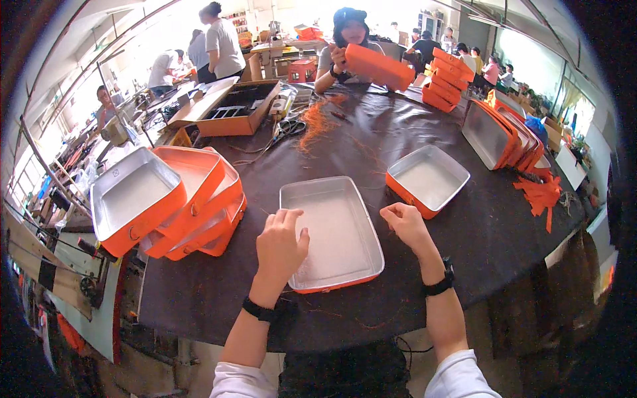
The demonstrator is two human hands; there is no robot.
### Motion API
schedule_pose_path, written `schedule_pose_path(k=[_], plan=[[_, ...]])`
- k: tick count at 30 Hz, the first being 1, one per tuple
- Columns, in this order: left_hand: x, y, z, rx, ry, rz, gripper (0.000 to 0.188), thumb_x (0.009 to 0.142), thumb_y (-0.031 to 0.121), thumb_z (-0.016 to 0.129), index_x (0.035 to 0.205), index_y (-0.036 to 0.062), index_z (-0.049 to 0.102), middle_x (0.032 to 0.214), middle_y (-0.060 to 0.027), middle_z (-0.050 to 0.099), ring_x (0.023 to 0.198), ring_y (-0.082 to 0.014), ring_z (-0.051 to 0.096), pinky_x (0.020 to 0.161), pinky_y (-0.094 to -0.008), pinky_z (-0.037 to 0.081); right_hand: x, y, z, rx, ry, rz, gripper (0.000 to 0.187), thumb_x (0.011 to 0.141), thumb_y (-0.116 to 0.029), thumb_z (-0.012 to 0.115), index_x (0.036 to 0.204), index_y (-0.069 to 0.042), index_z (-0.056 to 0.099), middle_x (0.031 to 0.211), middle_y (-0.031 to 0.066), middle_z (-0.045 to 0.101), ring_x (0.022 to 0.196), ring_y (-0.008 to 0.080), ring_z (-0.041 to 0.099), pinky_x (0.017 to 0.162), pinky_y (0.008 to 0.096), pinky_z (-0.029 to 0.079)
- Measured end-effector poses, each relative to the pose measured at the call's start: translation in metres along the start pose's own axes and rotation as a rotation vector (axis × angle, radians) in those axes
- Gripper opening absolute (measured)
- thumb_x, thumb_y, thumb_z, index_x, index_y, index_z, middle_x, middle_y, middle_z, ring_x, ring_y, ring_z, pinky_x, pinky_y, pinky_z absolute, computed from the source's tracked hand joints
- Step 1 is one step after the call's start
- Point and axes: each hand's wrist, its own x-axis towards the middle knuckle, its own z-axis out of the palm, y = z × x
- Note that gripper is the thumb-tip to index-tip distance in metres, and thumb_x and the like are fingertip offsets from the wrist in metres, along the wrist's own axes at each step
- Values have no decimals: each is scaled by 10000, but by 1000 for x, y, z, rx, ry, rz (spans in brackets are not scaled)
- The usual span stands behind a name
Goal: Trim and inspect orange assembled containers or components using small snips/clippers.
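A shallow orange rectangular case shell with a silvery-white lining (335, 229) lies in front of me, hollow side up. Over its left side is my left hand (282, 245), fingers bent and thumb held apart, with nothing visible in it. Just off the shell's right side hovers my right hand (406, 227), its fingertips drawn together. Whatever they may pinch is too small to make out. Close beyond that hand sits a smaller orange shell with the same lining (428, 178), also hollow side up.
Leaning orange shells (169, 199) are piled at left. An open cardboard box (239, 109), scissors (288, 129) and orange thread scraps (318, 123) lie farther back. Across the table a person holds an orange case (378, 66). More shells (494, 136) and orange scraps (539, 192) are at right.
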Motion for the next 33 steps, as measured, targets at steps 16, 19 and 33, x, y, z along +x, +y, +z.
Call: schedule_pose_path(k=[16, 19, 33], plan=[[-1, -10, 7, 63, -5, -170, 436, 816, -30, 649, 1225, 121, 645, 1176, -96, 623, 1120, -326, 629, 934, -441, 546, -10, -20, 3, -28, 94, -58, 339, 929, -295, 738, 1026, 30, 742, 892, 170, 766, 807, 249, 747, 737, 362, 571], [-3, -12, 8, 67, -12, -164, 467, 792, -61, 628, 1223, 116, 650, 1170, -94, 624, 1121, -327, 622, 933, -441, 546, -9, -18, 14, -14, 147, -103, 325, 935, -288, 736, 1029, 24, 740, 883, 169, 765, 794, 244, 744, 729, 360, 568], [-2, -9, 8, 46, -20, -151, 433, 794, -78, 589, 1180, 96, 681, 1166, -104, 642, 1113, -337, 626, 937, -442, 549, 6, 15, 61, 344, 264, -152, 256, 972, -213, 715, 1033, 36, 719, 899, 115, 764, 774, 158, 711, 708, 303, 554]])
